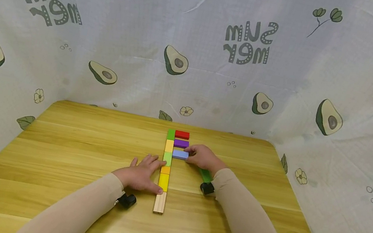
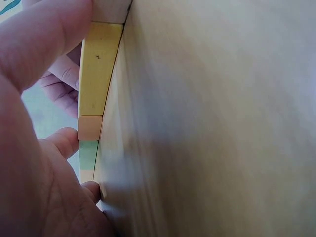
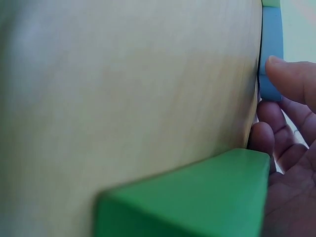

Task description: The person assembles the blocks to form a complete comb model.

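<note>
A line of wooden blocks runs away from me: plain wood (image 1: 159, 203) nearest, then yellow (image 1: 164, 182), orange (image 1: 165, 170), light green (image 1: 167, 157), pale orange (image 1: 169, 146) and green (image 1: 171, 134). My left hand (image 1: 140, 173) lies to its left, fingers spread. Its thumb touches near the yellow block's front end and a fingertip touches the light green block. My right hand (image 1: 203, 158) pinches the right end of a light blue block (image 1: 179, 154), which lies crosswise against the line; its thumb (image 3: 286, 79) shows on that block in the right wrist view.
Purple (image 1: 181, 144) and red (image 1: 182, 135) blocks lie crosswise beyond the blue one. Another green block (image 1: 205, 175) sits beneath my right wrist, partly hidden. The wooden table (image 1: 72, 146) ends at a patterned cloth (image 1: 141, 33) behind and at both sides.
</note>
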`<state>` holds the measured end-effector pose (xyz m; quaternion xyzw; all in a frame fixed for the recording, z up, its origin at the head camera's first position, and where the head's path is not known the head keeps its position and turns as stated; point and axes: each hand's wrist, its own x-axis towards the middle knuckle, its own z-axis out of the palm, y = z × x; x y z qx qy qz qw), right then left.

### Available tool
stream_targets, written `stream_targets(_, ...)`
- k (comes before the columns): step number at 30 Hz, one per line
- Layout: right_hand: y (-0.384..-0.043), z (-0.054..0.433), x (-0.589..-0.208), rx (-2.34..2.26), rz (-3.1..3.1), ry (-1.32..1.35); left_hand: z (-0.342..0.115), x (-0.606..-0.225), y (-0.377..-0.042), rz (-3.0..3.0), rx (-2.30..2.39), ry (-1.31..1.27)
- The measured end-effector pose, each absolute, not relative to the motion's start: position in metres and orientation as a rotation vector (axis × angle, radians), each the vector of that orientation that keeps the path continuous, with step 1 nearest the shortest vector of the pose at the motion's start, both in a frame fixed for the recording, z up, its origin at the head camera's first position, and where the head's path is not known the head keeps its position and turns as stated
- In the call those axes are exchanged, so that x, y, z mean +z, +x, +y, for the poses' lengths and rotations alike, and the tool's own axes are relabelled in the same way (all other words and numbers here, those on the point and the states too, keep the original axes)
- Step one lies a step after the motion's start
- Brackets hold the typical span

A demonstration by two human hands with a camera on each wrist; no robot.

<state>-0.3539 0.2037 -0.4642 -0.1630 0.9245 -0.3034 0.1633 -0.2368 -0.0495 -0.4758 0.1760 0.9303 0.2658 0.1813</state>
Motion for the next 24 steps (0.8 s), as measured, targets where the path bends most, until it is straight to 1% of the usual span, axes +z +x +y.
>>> stream_targets(11,-0.3542,0.2058,-0.4665,-0.948,2.604,-0.418,-0.0486,-0.4828,-0.2402,2.635,0.746,0.481)
stream_targets(24,-0.3529,0.2062,-0.4668,-0.983,2.608,-0.444,-0.0484,-0.4820,-0.2391,2.640,0.754,0.469)
